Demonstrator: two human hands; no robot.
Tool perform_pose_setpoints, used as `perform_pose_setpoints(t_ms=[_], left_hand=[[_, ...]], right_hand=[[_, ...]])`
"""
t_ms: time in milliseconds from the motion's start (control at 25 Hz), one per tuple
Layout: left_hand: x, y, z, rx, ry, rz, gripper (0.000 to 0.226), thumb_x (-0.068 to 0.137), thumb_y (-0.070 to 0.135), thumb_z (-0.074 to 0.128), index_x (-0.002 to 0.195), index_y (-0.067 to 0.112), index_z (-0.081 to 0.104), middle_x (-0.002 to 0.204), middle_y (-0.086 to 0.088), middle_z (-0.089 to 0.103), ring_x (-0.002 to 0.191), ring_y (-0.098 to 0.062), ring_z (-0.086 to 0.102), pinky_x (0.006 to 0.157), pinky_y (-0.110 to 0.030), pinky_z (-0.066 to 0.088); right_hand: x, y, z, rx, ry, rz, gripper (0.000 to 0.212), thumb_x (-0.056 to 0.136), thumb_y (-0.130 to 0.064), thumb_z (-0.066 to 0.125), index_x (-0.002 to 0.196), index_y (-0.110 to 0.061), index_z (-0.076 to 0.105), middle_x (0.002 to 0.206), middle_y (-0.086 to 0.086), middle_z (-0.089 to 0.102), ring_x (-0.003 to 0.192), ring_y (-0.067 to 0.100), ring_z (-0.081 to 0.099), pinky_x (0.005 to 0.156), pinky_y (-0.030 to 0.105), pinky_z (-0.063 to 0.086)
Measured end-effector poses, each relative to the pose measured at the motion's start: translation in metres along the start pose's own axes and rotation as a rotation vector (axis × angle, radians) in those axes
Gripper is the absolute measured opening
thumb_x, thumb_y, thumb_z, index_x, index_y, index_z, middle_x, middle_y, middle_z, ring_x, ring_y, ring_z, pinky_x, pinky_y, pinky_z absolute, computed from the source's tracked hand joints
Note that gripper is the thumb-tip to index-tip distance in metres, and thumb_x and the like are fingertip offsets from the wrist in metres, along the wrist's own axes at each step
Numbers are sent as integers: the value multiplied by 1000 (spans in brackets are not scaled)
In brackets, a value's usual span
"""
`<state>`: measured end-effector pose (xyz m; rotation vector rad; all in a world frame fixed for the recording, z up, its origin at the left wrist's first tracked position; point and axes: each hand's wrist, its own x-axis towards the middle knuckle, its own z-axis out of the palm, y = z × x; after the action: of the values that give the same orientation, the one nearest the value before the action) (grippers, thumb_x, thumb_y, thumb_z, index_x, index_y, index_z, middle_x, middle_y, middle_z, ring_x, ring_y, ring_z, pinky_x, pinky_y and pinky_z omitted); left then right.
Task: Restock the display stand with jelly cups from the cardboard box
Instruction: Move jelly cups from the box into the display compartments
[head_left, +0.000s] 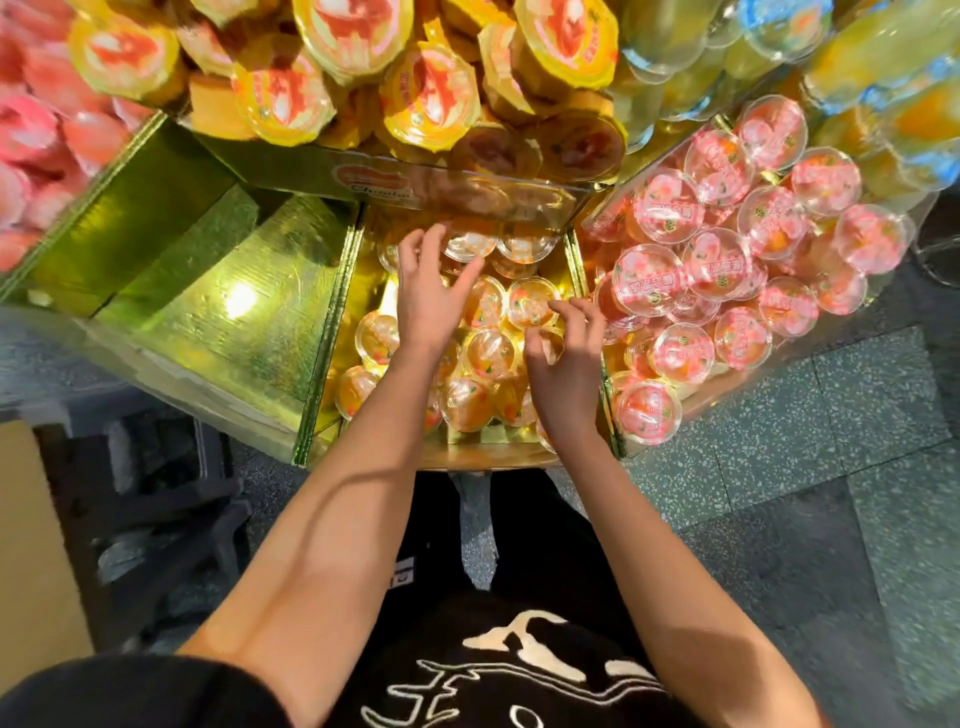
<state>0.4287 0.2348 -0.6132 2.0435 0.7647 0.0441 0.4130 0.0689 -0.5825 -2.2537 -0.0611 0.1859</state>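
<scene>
Left hand (431, 301) fingers splayed above jelly cups (488, 353); right hand (566, 358) fingers curled, hold unclear. Cups look light, slick, stiff: pinch rims.

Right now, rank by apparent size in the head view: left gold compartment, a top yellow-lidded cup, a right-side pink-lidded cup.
1. gold compartment
2. yellow-lidded cup
3. pink-lidded cup
Cup order unsure: the yellow one may sit nearer.
</scene>
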Motion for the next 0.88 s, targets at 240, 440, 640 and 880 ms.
perform_pose_setpoints(t_ms=[240, 440, 640, 880], left_hand=[[-84, -2, -54, 115, 207, -16, 51, 93, 33, 63, 141, 24, 49, 151, -8, 35, 139, -26, 30, 109, -41, 33], [-171, -46, -119, 200, 446, -191, 52, 92, 27, 64, 142, 22, 50, 156, -15, 30, 144, -34, 24, 119, -45, 21], [-224, -105, -211, 224, 618, -347, 52, 93, 23, 64, 143, 17, 50, 156, -21, 29, 145, -40, 21, 120, -48, 18], [-299, -200, -349, 246, 709, -452, 52, 96, 28, 57, 146, 24, 43, 160, -13, 22, 149, -29, 12, 119, -46, 18]], right_hand=[[-5, -32, -2, -122, -186, -90, 46, 93, -26, 62, 134, -11, 46, 144, 10, 34, 123, 28, 47, 95, 43, 48], [-43, -87, 35, -258, -385, -292, 55, 93, -29, 60, 141, -11, 42, 150, 16, 31, 135, 35, 34, 107, 43, 33], [-126, -141, 101, -325, -563, -489, 60, 89, -29, 63, 143, -13, 42, 148, 18, 34, 134, 37, 34, 106, 44, 32], [-257, -225, 207, -273, -653, -625, 62, 92, -30, 63, 146, -9, 40, 148, 24, 36, 135, 40, 35, 110, 46, 30]])
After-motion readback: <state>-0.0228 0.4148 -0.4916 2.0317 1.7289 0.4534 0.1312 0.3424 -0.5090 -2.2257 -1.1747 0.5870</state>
